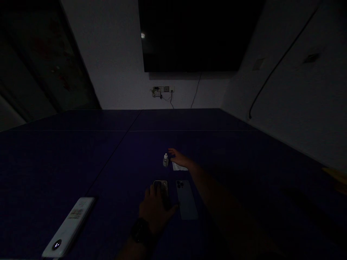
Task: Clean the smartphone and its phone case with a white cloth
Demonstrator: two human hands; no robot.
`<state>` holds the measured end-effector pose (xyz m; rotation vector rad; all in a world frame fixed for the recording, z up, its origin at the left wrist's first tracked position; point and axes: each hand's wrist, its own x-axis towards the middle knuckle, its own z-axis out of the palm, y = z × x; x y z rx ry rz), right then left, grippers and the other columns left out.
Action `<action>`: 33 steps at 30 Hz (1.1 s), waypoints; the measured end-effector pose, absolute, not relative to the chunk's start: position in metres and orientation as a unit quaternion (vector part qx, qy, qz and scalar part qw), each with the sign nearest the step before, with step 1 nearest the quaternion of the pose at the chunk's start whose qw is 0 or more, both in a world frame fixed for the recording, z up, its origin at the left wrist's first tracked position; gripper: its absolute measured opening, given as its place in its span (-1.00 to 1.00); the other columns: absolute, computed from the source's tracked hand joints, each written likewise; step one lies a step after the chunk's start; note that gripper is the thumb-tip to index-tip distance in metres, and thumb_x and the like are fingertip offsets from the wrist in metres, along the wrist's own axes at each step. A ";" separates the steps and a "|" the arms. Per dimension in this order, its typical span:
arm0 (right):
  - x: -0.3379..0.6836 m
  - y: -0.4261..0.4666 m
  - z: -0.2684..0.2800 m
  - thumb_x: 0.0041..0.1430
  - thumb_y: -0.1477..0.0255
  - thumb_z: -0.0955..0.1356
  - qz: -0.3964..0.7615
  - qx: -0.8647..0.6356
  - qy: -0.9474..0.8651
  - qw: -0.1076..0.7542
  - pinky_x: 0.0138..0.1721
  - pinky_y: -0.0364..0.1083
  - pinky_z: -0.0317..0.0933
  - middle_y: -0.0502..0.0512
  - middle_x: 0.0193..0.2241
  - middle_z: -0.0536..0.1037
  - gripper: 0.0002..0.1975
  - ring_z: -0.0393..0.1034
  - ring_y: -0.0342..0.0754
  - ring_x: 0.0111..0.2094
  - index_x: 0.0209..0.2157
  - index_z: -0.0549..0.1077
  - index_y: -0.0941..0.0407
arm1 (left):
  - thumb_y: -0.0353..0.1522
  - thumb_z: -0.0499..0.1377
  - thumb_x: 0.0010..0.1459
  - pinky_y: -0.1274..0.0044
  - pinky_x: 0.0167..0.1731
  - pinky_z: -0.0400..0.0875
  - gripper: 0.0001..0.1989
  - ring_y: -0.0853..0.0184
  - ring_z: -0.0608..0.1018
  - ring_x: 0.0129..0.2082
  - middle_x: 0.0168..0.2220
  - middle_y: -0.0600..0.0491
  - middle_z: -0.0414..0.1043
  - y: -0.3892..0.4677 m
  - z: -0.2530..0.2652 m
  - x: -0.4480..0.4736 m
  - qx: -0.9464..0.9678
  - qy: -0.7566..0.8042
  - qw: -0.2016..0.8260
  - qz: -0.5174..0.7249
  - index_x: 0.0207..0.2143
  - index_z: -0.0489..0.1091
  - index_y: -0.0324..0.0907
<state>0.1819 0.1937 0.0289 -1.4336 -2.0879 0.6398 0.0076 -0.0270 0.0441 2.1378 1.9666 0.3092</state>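
Observation:
In the dim head view, my left hand (155,211), with a dark watch (140,230) on its wrist, lies palm down over a phone or phone case (164,185). Its fingers are spread and cover much of that item. Beside my thumb is a grey-blue phone (187,204), back up, its cameras at the far end. Farther off, my right hand (178,157) is held with fingers apart just right of a small bottle (165,161) with a white cap. It does not appear to grip the bottle. Partly under this hand is a white cloth or tissue (179,167).
A long white device (69,227) with a round dark spot lies at the left front of the dark blue table (114,202). Behind the table are wall sockets with cables (162,90) and a large dark screen (195,36). Something yellow (336,176) shows at far right.

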 end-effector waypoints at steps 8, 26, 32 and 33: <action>0.176 0.173 0.032 0.34 0.31 0.38 0.245 -0.496 -0.802 0.225 0.05 0.21 0.35 0.21 0.13 0.42 -0.60 0.40 0.14 0.06 0.15 0.38 0.12 | -0.11 0.18 0.16 0.29 -0.17 0.43 -0.28 -0.07 0.51 -0.04 0.05 -0.26 0.42 -0.033 0.053 -0.001 0.717 0.664 0.179 0.112 0.31 0.18 -0.19; 0.210 0.156 0.026 0.28 0.32 0.43 0.212 -0.567 -0.737 0.301 0.08 0.11 0.31 0.15 0.12 0.46 -0.53 0.40 0.05 0.08 0.18 0.36 0.05 | -0.40 -0.10 0.33 0.42 0.10 0.37 -0.44 0.19 0.53 0.08 0.20 -0.24 0.33 -0.019 0.020 -0.059 0.668 0.676 0.250 0.186 0.35 0.08 -0.32; 0.250 0.160 0.023 0.35 0.30 0.37 0.161 -0.682 -0.667 0.253 0.03 0.19 0.37 0.20 0.11 0.43 -0.64 0.42 0.11 0.04 0.11 0.40 0.13 | -0.37 -0.03 0.30 0.47 0.01 0.42 -0.48 0.22 0.57 -0.03 0.17 -0.21 0.30 -0.018 0.020 -0.061 0.675 0.670 0.259 0.168 0.29 0.18 -0.26; 0.252 0.162 0.022 0.35 0.30 0.37 0.164 -0.688 -0.663 0.245 0.02 0.18 0.37 0.20 0.10 0.44 -0.65 0.42 0.11 0.03 0.11 0.40 0.13 | -0.36 -0.03 0.31 0.47 0.02 0.41 -0.49 0.22 0.57 -0.02 0.16 -0.20 0.31 -0.017 0.020 -0.061 0.676 0.667 0.262 0.169 0.28 0.19 -0.25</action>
